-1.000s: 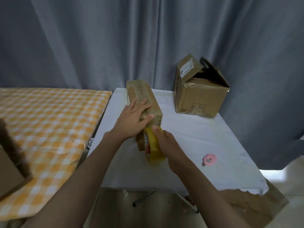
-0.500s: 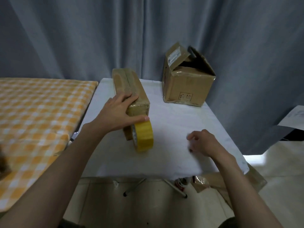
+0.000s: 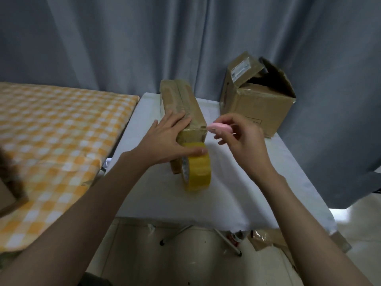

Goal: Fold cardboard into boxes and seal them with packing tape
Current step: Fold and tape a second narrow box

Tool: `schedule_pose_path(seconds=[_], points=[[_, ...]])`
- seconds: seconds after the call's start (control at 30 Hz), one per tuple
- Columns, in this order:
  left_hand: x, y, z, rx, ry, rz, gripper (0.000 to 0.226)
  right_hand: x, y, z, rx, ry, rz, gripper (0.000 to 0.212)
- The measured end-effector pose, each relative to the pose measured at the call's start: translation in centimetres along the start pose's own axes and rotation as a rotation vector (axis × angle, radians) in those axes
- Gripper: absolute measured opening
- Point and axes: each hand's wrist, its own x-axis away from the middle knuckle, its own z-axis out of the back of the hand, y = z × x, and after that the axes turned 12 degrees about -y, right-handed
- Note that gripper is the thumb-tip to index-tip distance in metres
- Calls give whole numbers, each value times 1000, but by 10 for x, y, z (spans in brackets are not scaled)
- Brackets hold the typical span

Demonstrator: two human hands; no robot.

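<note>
Where the left hand (image 3: 167, 139) lies flat over the near end of the long box (image 3: 183, 112), fingers straight and pressing down, it hides that part of the lid, and its thumb reaches across the top of the yellow tape roll (image 3: 196, 166). That roll stands on edge against the box's near face; whether a strip of tape runs from it up onto the cardboard cannot be made out. The right hand (image 3: 241, 145) hovers just beside the box's near right corner, fingers curled and pinching a small pink cutter (image 3: 219, 128), which is blurred, so its blade or edge is not readable. Its tip sits very close to the corner; contact cannot be confirmed.

Behind, an open box (image 3: 257, 106) stands at the far right of the white table (image 3: 237, 199), flaps raised, its inside dark. A label on one flap is too small to read. At the lower left edge a brown cardboard shape (image 3: 10, 195) is cut off and smeared.

To the left, an orange-checked cloth (image 3: 57, 141) covers a neighbouring surface. Grey curtains (image 3: 144, 42) hang behind everything. Under the table, folding legs and scraps of cardboard (image 3: 272, 240) lie on a pale tiled floor.
</note>
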Motion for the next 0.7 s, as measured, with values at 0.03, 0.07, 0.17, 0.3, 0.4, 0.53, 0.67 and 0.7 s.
schedule_pose_path(seconds=[0.03,0.07,0.17,0.3,0.4,0.53,0.67,0.7], points=[[-1,0,-1,1,5,1,120,-4,1,-6,61,-17,52,10],[-1,0,-3,12,11,1,120,-6,3,-11,116,-31,92,11],[-1,0,-5,62,28,-6,121,-8,12,-22,180,-57,169,14],[-1,1,-5,65,35,-16,120,-9,20,-29,234,-70,196,13],[1,2,-4,58,27,-20,118,-8,21,-29,230,-45,185,15],[2,4,-3,67,30,-11,116,-9,20,-28,227,-37,186,16],[3,6,-2,72,21,-9,115,-10,19,-28,241,-39,198,14],[4,6,-2,71,19,-6,115,-10,19,-29,248,-38,199,13]])
